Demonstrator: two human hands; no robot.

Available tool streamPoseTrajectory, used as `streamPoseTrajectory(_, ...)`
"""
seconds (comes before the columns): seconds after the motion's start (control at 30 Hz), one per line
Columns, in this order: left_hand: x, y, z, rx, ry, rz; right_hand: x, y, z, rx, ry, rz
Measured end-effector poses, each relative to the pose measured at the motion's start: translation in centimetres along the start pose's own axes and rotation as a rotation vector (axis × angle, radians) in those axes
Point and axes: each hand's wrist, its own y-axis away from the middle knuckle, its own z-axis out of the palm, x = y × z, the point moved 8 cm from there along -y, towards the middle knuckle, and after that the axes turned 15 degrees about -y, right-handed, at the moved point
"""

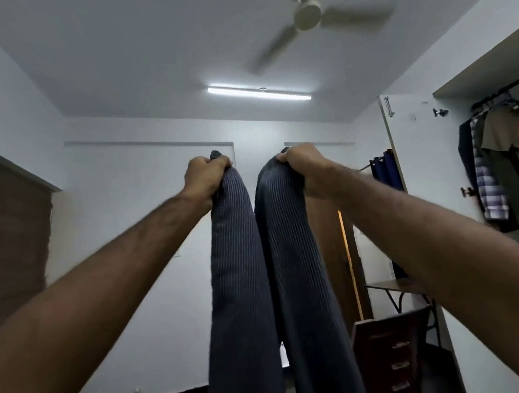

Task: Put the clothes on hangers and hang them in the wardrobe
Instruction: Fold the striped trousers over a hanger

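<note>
Dark blue pinstriped trousers (240, 277) hang upside down in front of me, held up at arm's length. My left hand (205, 177) grips the hem of the left leg. My right hand (304, 169) grips the hem of the right leg (295, 256). Both legs fall side by side past the bottom of the view, so the waist is hidden. At the right the wardrobe (508, 156) stands open, its rail (508, 90) carrying several hung garments, among them an olive shirt (515, 130) and a checked shirt (488, 187). No hanger shows near my hands.
The white wardrobe door (419, 162) is swung out toward me on the right. Below it are a dark wooden chair back (394, 354) and a small table (397, 287). A brown door (337, 258) sits behind the trousers, another (12, 242) at left. A ceiling fan (310, 17) spins overhead.
</note>
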Motion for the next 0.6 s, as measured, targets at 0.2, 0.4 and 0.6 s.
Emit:
streamPoseTrajectory(0.2,0.0,2.2,-1.4,-0.283,0.218,0.047,1.0,2.5,2.0,-0.453,-0.061,0.120)
streamPoseTrajectory(0.4,-13.4,3.1,-2.6,-0.308,-0.073,-0.362,11.8,-0.6,-4.4,-0.119,0.308,0.213)
streamPoseTrajectory(0.6,-22.3,5.0,-1.9,-0.084,-0.161,-0.410,19.6,0.9,-5.4,0.131,0.377,0.170)
